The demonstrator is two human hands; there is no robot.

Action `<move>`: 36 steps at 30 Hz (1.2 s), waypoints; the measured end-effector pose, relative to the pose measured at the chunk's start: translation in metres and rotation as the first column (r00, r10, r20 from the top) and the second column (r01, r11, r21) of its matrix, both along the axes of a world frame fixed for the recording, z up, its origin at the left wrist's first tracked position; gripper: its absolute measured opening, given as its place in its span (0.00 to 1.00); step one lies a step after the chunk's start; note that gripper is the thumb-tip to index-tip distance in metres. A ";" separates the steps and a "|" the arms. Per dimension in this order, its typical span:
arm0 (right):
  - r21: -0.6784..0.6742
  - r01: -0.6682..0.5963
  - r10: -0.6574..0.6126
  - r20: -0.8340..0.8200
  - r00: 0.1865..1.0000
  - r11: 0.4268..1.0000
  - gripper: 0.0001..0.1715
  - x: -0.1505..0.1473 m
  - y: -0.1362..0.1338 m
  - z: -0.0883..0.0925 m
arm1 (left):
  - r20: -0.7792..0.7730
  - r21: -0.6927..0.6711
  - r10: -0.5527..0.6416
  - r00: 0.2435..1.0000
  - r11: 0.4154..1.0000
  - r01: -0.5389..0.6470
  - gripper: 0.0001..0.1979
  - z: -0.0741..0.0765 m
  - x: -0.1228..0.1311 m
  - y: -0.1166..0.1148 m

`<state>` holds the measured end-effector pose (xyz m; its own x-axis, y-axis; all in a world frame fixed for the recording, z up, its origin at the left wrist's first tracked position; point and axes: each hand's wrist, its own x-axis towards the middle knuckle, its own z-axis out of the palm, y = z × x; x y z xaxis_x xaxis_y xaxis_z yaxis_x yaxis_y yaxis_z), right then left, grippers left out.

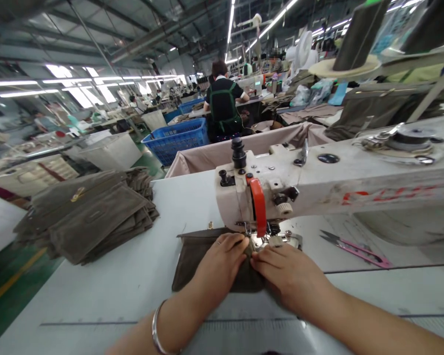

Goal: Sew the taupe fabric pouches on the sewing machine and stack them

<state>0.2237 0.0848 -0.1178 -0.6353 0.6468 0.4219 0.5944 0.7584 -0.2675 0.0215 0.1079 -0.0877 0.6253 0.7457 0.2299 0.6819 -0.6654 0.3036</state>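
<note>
A dark olive-brown fabric piece (190,261) lies on the white table under the head of a sewing machine (318,172). My left hand (222,259) rests on it just left of the presser foot, fingers bent together and gripping the cloth. From the right, my right hand (290,271) pinches the fabric's edge close in front of the needle plate (261,241). The fingertips of both hands are close together. An orange guard (258,207) hangs in front of the needle area, so the needle itself is hidden.
To the left sits a pile of similar brown fabric pieces (99,212). Pink-handled thread snips (358,249) lie under the machine arm. Thread cones (358,39) stand at upper right. Beyond the table are a blue crate (177,140) and a seated co-worker (224,101).
</note>
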 end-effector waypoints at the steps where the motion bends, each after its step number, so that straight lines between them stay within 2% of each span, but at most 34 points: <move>1: -0.003 0.002 -0.002 -0.006 1.000 1.000 0.15 -0.001 0.000 0.000 | 0.000 -0.001 -0.020 1.000 1.000 0.020 0.19 0.000 -0.002 0.002; 7: -0.062 0.026 -0.030 -0.066 0.997 0.998 0.14 -0.004 0.002 0.013 | 0.010 0.004 -0.073 0.997 0.997 0.073 0.17 0.000 -0.005 0.009; 10: -0.155 -0.026 0.007 -0.124 0.992 0.988 0.15 -0.004 0.004 0.024 | 0.023 0.041 -0.080 0.997 0.996 0.079 0.15 0.001 -0.003 0.006; 13: -0.194 -0.055 0.031 -0.122 0.992 0.980 0.16 -0.003 0.005 0.029 | 0.019 0.047 -0.084 0.996 0.995 0.083 0.14 0.003 -0.001 0.003; 20: -0.182 -0.038 0.019 -0.105 0.994 0.983 0.15 -0.001 0.004 0.029 | 0.020 0.040 -0.051 0.998 0.998 0.051 0.15 0.002 -0.002 0.000; 30: -0.199 -0.031 0.019 -0.064 0.998 0.979 0.12 -0.001 0.006 0.035 | 0.032 0.041 -0.076 0.997 0.996 0.074 0.14 0.006 0.002 0.005; 36: -0.193 -0.007 0.003 -0.022 1.000 0.981 0.13 -0.004 0.003 0.031 | 0.052 -0.016 -0.078 0.996 0.997 0.079 0.15 0.001 -0.002 0.005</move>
